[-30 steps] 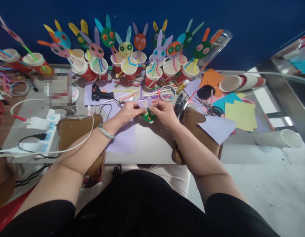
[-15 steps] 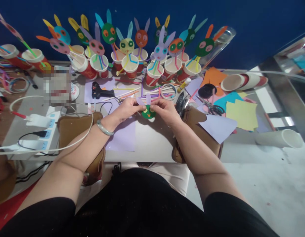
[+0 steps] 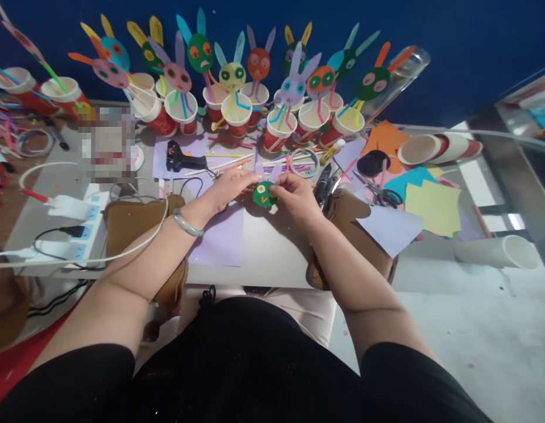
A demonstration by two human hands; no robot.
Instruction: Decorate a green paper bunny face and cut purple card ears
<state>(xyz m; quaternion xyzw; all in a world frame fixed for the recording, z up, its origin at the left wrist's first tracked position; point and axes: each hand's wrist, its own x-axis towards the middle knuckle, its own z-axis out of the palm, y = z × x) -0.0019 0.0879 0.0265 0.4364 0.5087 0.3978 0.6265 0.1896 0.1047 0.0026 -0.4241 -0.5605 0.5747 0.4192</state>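
A green paper rabbit head point(image 3: 264, 195) with a yellow eye, an orange mouth and lilac ears is between my hands, above the table. My right hand point(image 3: 295, 197) pinches its right edge and covers part of that side. The fingers of my left hand point(image 3: 232, 189) are closed together at the base of the left ear; its thumb is mostly hidden. Just behind lie loose coloured straws point(image 3: 272, 161) and a roll of tape point(image 3: 304, 163). A black glue gun point(image 3: 184, 157) rests beyond my left hand on lilac paper point(image 3: 217, 241).
Paper cups point(image 3: 237, 114) holding finished rabbit heads on straws line the blue wall. Scissors point(image 3: 382, 194), markers point(image 3: 326, 185) and coloured paper sheets point(image 3: 433, 205) lie to the right. At left are a power strip point(image 3: 89, 226) and a white cable point(image 3: 153, 235). Brown cushioned pads point(image 3: 135, 220) flank the work spot.
My left hand has shifted from the rabbit head's left side up to the left ear, uncovering the yellow eye. My right hand still pinches the right edge. The view has tilted slightly.
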